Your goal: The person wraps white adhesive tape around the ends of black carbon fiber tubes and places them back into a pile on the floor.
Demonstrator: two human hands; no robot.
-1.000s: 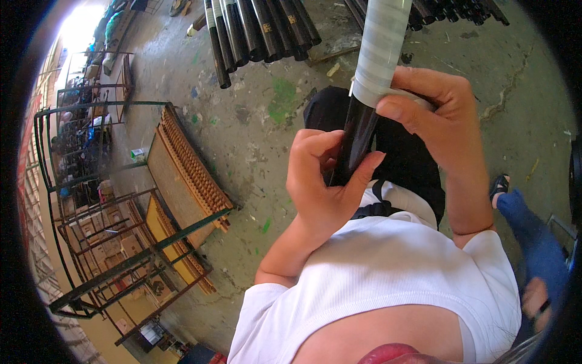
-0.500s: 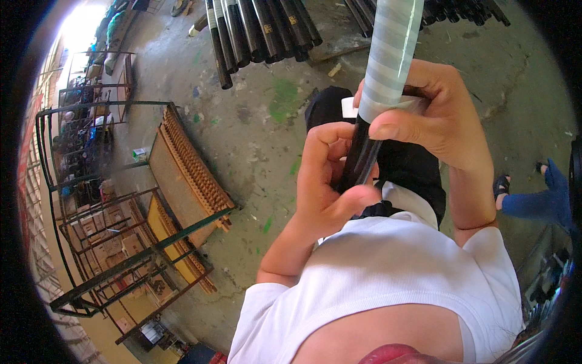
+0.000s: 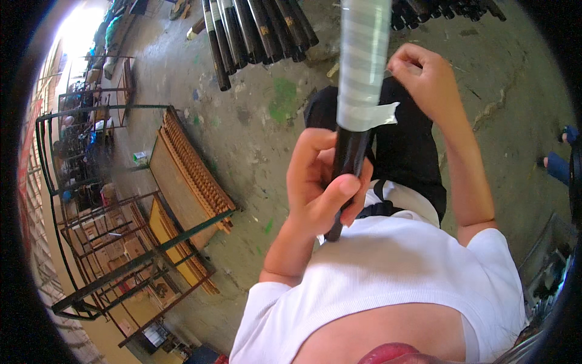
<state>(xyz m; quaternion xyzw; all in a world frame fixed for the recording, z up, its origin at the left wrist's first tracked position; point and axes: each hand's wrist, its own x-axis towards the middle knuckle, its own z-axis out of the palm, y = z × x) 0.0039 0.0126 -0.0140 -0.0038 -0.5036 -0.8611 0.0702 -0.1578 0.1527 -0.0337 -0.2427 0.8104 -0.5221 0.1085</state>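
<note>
A black pole slants up in front of me, its upper part wound with a glossy white striped wrap. My left hand is closed around the bare black part, thumb across its front. At the lower edge of the wrap, a loose white strip end sticks out to the right. My right hand is beside the wrapped part, apart from the loose strip end, with its fingers curled and the thumb against them. Nothing shows between those fingers.
Several dark poles lie at the far middle, and another pile of dark poles is at the far right. On the left stands a metal rack with ridged wooden boards. Another person's blue-clad leg shows at the right.
My right hand has come off the wrap and moved up and away. The pole has shifted left and become more upright in my left hand. The other person's legs have moved right.
</note>
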